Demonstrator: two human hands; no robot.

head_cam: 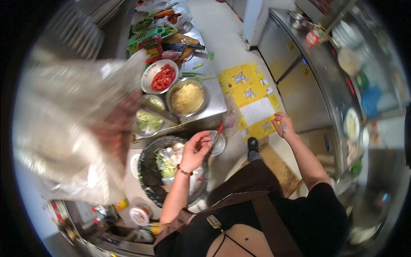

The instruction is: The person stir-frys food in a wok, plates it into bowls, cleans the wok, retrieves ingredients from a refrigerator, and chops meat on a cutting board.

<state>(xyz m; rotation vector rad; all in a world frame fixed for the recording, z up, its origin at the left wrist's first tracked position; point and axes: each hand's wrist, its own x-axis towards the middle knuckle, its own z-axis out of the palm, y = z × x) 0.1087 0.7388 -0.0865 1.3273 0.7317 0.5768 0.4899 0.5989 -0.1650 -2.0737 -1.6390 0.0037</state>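
My left hand [194,152], with a beaded bracelet at the wrist, is raised over a black-lined waste bin [151,180] holding food scraps. Its fingers are loosely curled, and no held thing shows. Beside it is a slim tool with a red handle [220,129]; whether they touch is unclear. My right hand [283,125] hangs in the air above flattened yellow cardboard [247,85], its fingers apart and nothing in them. On the steel table stand a metal bowl of shredded pale food [188,98], a white bowl of cut tomatoes [162,77] and a bowl of chopped greens [149,120].
A large translucent plastic bag [77,128] with reddish contents looms blurred at the left, close to the camera. A knife [192,46] lies farther back on the table. A steel refrigerated counter [297,74] runs along the right. A wooden board [279,167] lies near my foot.
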